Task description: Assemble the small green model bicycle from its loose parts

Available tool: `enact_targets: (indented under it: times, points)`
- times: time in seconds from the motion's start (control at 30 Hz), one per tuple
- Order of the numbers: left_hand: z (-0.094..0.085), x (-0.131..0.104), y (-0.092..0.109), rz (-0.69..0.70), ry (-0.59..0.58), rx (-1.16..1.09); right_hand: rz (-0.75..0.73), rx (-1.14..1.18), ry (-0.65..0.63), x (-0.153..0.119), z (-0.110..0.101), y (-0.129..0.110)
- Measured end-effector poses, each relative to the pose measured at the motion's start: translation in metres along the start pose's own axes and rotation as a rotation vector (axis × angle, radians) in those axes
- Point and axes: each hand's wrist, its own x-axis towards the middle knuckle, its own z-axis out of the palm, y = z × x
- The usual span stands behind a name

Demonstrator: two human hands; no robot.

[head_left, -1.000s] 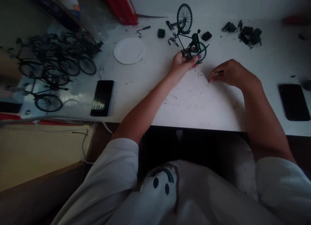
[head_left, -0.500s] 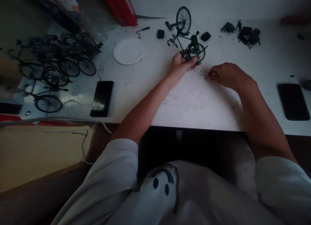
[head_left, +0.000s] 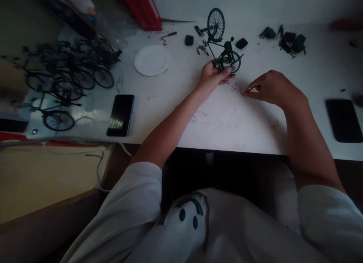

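Note:
A dark green miniature bicycle (head_left: 218, 45) is gripped near one wheel by my left hand (head_left: 211, 77), with the thumb over the spokes and the other wheel pointing up and away. To its right, my right hand (head_left: 269, 89) is low over the white table (head_left: 215, 126), thumb and forefinger pinched together. Whatever is between those fingertips is too small to make out. Tiny dark bits (head_left: 233, 87) lie on the table between my two hands.
Several assembled miniature bicycles (head_left: 68, 73) crowd the left side. A white round lid (head_left: 152, 60), a phone (head_left: 121, 115), a small screwdriver (head_left: 169, 35), dark green parts (head_left: 293, 42) and a black flat object (head_left: 344, 120) also lie on the table.
My right hand has shifted slightly right, and its thumb and forefinger now stretch further out in a pinch. My left hand keeps its hold on the bicycle.

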Motion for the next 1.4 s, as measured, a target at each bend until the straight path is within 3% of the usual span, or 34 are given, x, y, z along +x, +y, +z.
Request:
enact_targets:
  times: [0.27, 0.5, 0.83, 0.97, 1.13, 1.4]
  points:
    - [0.0, -0.004, 0.001, 0.053, -0.02, 0.051, -0.017, -0.084, -0.029, 0.005, 0.009, -0.002]
    - [0.001, -0.003, -0.001, 0.06, -0.011, 0.036, 0.01, -0.179, 0.037, 0.007, 0.018, -0.015]
    - [0.004, -0.003, -0.007, 0.139, -0.052, -0.001, -0.1, 0.584, 0.12, 0.023, 0.034, 0.006]
    - [0.005, -0.003, -0.011, 0.185, -0.102, -0.04, -0.091, 0.67, 0.102, 0.034, 0.045, 0.013]
    - [0.012, -0.007, -0.01, 0.087, -0.086, -0.026, -0.078, 0.746, 0.043, 0.038, 0.047, 0.02]
    - [0.014, -0.01, -0.01, 0.074, -0.058, -0.043, -0.04, 0.65, 0.05, 0.035, 0.042, 0.017]
